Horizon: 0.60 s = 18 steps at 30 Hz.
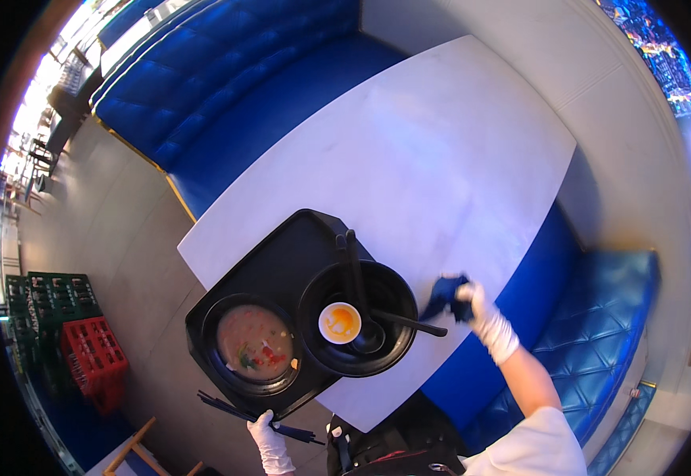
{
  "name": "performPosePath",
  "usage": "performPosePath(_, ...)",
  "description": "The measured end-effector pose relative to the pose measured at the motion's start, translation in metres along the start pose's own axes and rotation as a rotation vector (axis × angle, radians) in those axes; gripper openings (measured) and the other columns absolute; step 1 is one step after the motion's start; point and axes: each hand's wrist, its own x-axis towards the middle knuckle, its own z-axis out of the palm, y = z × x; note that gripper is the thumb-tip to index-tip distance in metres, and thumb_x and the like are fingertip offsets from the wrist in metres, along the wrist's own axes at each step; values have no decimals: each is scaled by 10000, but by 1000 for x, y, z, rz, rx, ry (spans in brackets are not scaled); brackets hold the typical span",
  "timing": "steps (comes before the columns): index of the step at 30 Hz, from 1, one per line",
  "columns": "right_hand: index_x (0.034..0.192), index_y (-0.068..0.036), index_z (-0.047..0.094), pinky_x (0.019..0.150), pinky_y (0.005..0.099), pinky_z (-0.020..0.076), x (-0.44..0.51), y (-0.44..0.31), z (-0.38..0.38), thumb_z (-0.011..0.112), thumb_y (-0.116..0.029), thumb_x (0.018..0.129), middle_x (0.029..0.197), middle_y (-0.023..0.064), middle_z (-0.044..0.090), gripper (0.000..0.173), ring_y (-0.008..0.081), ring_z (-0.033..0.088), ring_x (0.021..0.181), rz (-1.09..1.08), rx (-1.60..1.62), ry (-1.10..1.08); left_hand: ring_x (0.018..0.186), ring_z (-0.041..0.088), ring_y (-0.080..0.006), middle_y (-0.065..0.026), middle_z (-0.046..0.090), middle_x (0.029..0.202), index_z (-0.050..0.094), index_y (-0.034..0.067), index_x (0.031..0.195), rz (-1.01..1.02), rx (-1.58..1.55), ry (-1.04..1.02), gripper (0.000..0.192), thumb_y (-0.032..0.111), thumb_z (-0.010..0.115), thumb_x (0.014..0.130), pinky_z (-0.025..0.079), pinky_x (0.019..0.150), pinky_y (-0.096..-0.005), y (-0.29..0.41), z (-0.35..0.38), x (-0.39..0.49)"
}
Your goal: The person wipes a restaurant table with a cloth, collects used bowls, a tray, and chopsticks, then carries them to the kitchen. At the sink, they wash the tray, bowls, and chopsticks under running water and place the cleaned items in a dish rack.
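My gloved left hand [267, 429] grips several dark chopsticks [226, 407] at the near edge of a black tray [283, 253]. My gloved right hand [477, 302] holds a bunched dark blue cloth [449, 297] by the table's right edge. On the tray, a black bowl [256, 345] holds murky soup with red and green bits. Beside it, a larger black bowl [402, 285] contains a small white cup [339, 323] with orange residue, a black ladle [372, 338] and other black utensils [354, 268].
A white table [429, 154] extends away from me, between a blue tufted bench [214, 101] and another blue bench [595, 333]. Red crates [92, 351] and green crates [60, 297] are stacked at the left. Part of a wooden chair [134, 446] shows at the lower left.
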Motion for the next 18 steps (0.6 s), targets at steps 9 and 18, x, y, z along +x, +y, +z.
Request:
performPosePath(9, 1068, -11, 611, 759, 277, 550, 121, -49, 100, 569, -41, 819, 938, 60, 666, 254, 161, 654, 828, 276, 165, -300, 500, 523, -103, -2, 591, 696, 585, 61, 877, 53, -10, -11, 202, -79, 659, 753, 391, 409, -235, -2, 4, -2)
performPosePath(18, 943, -9, 643, 741, 257, 491, 120, -68, 122, 542, -37, 795, 856, 18, 645, 181, 116, 601, 788, 180, -118, -280, 461, 530, -129, -29, 584, 614, 634, 21, 770, 38, -59, -20, 75, -34, 684, 755, 423, 428, -263, -2, 16, -12)
